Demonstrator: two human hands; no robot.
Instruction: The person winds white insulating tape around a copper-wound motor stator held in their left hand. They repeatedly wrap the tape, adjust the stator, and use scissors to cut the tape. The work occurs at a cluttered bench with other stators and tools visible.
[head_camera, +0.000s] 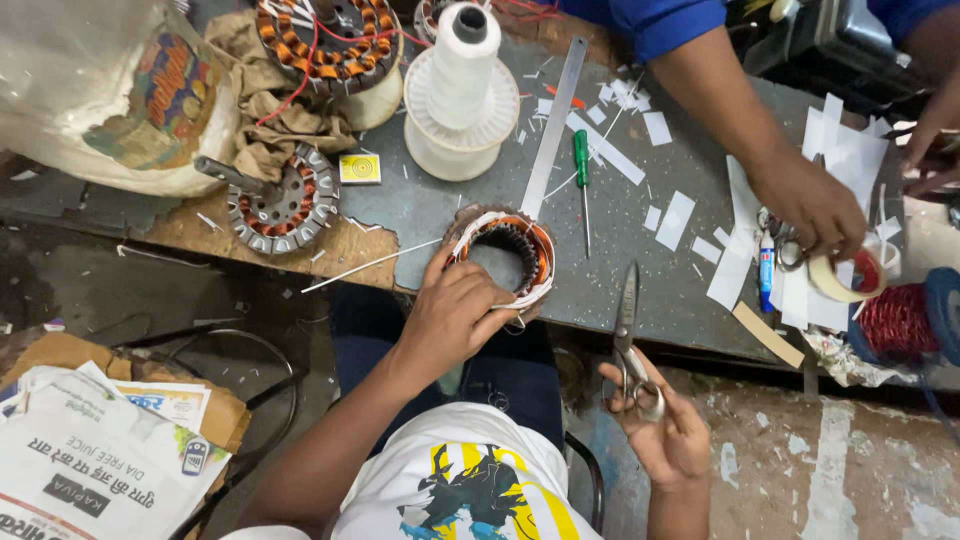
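Note:
My left hand (450, 315) grips the near rim of a round motor stator (505, 250) with copper windings and white insulation, resting at the bench edge. My right hand (665, 430) holds a pair of steel scissors (628, 330) by the handles, blades pointing up toward the bench and closed, to the right of the stator and apart from it.
On the grey bench (440, 200): a steel ruler (553, 128), green screwdriver (581, 165), white thread spool (462, 85), two more stators (280, 205) (330, 40), paper scraps. Another person's hand (815, 205) holds a tape roll (845, 275). Red wire spool (900, 320) at right.

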